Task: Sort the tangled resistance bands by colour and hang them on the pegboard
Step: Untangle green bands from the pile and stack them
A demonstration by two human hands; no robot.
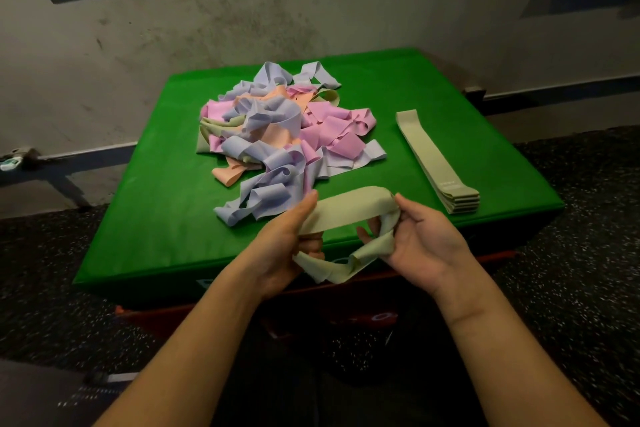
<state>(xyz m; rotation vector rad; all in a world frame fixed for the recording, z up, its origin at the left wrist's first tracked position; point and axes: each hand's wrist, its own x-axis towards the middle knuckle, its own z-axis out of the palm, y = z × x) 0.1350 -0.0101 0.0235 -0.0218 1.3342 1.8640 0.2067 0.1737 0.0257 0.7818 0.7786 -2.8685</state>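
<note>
Green band (349, 210) between both hands

Bare forearms, no sleeves — dark trousers, perhaps.

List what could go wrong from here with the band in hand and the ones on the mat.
1. The pale green band is twisted between the left hand and right hand; laid down like that, it may not lie flat on the stack of green bands.
2. That stack's end lies near the green mat edge and could slip off.
3. Green bands are buried in the tangled pile; pulling may drag others.
</note>
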